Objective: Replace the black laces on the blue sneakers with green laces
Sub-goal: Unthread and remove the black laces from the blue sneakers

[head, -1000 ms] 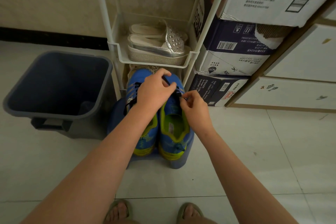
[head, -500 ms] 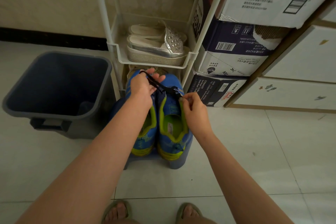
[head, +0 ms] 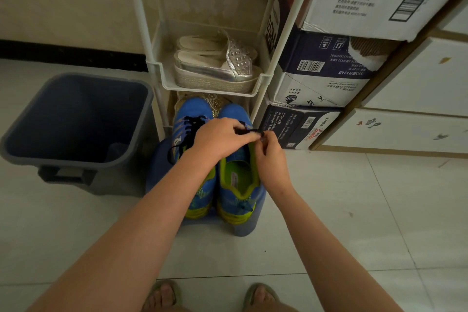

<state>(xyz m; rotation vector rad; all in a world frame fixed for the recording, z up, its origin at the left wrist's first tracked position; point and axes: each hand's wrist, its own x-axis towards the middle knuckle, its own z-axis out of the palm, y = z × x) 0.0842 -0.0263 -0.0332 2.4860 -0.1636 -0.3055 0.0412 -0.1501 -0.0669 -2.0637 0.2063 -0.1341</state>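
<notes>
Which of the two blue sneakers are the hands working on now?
The sneaker nearer the stacked boxes: left hand and right hand pinch its black lace. The sneaker nearer the bin shows its laces threaded.

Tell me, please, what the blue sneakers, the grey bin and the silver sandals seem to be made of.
Blue sneakers: probably knitted textile, matt, with a fine patterned weave. Grey bin: moulded plastic by its smooth walls and rolled rim, dull finish. Silver sandals: likely synthetic leather, metallic sheen, studded straps; soles look woven-wrapped.
</notes>
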